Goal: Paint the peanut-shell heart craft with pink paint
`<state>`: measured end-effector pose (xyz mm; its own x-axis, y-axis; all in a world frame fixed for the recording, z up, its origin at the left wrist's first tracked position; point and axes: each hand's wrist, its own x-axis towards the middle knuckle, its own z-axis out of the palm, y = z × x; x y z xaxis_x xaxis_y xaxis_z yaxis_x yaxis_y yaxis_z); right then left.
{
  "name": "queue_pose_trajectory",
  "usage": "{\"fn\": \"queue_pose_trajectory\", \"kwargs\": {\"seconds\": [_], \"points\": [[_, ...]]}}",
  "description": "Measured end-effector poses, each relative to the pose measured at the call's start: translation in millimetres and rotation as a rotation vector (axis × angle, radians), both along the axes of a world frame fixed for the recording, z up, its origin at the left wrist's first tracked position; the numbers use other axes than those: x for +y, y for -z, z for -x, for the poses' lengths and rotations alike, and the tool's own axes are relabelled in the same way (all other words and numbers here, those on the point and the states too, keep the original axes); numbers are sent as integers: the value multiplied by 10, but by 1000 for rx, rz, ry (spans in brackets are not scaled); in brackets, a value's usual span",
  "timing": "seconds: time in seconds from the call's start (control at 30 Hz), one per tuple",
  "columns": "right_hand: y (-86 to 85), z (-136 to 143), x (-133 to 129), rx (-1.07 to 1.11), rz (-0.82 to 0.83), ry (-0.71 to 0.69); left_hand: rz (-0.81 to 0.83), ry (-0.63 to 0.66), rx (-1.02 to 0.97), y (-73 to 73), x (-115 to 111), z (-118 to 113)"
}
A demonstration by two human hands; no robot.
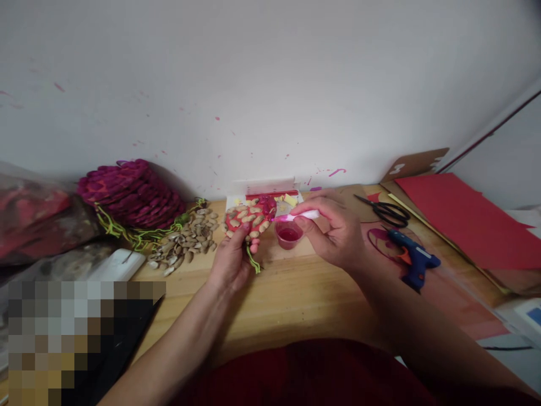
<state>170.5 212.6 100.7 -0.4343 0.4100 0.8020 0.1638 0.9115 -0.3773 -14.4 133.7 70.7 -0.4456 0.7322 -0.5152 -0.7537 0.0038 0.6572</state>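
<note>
To the right of the loose shells (192, 239), the piece (242, 214) is in the left hand (230, 260); it could slip, if the thumb's hold is too weak. The cup (288, 245) stands close under the brush (310, 215), so a low movement could tip it and spill the dye (289, 234). The left hand grasps the piece at its lower edge, thumb on top. The right hand (340, 234) pinches the brush, bent inward, tip close to the piece.
</note>
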Motion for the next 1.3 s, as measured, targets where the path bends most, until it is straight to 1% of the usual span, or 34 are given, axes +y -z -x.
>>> {"fn": "queue_pose_trajectory", "kwargs": {"seconds": [0.17,0.33,0.5,0.63,0.9,1.17,1.3], "points": [[27,35,-30,-36,-27,13,-67,4,88,41,-26,-21],[32,41,-36,-22,-74,8,-106,-7,111,60,-33,-28],[36,24,-18,-32,-56,19,-93,-12,121,60,-38,-32],[44,35,-13,-41,-72,4,-110,-7,140,58,-44,-39],[-6,16,0,-29,-112,36,-114,-15,180,67,-36,-36],[16,26,-2,-58,-116,32,-185,-21,202,147,-40,-21],[3,20,-9,-39,-107,32,-175,-26,212,131,-46,-30]]}}
